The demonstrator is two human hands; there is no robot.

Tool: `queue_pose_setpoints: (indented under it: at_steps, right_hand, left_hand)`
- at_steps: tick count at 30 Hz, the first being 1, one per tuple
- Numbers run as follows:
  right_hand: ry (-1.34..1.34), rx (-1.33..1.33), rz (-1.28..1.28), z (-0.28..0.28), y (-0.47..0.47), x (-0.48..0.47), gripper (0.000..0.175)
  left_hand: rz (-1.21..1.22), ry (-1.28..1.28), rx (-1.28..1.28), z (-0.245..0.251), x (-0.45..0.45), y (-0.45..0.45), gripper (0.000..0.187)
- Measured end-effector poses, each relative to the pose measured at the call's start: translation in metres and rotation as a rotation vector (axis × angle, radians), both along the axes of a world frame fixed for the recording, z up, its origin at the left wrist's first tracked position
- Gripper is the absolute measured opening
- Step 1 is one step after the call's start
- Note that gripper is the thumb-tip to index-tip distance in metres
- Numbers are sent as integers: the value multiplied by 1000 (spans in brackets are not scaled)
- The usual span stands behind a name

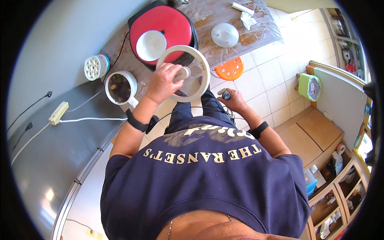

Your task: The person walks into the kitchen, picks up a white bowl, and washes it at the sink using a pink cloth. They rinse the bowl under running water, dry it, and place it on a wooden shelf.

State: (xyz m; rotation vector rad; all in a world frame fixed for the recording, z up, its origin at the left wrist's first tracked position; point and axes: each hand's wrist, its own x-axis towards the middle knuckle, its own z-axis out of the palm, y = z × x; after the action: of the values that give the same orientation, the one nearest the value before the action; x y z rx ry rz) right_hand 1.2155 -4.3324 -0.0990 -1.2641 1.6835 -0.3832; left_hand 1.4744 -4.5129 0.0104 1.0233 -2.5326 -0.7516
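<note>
My left hand (165,81) grips the knob of a round glass lid (194,81) with a wide white rim, held up before my body and tilted. To its left stands a white handled pot (134,79) with dark liquid and a pale lump inside. My right hand (236,100) is closed around a small dark-handled object (226,95); a pale or metallic part shows beside it, and its kind is unclear. Ahead, a white bowl (151,45) rests on the red lid of an electric cooking appliance (177,22), partly overlapped by the glass lid.
A translucent dome cover (225,35) and crumpled tissue (247,20) lie on the plastic-covered table (204,24). Left are a holed white container (92,68) and a power strip (58,113). An orange stool (229,69) stands by the table, a green one (310,87) farther right.
</note>
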Motion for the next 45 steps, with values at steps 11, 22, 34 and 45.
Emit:
queue_pose_setpoints:
  at_steps: [11,22,34,45]
  right_hand:
    - [-1,152,-289,12,59,-44,27]
    - [10,266,-473,-6,110,-40,24]
    - [-21,80,-499,-9,129,-51,17]
    - [-114,279,-420,50,99,-106,26]
  left_hand:
    - [-345,-94,138,-121,-177,9,37]
    - [-375,-429,152,-237,-229,-13,33]
    - [-264,-403,-14,-284,-220,-33,15]
    - [212,126,492,-207,-87,25,28]
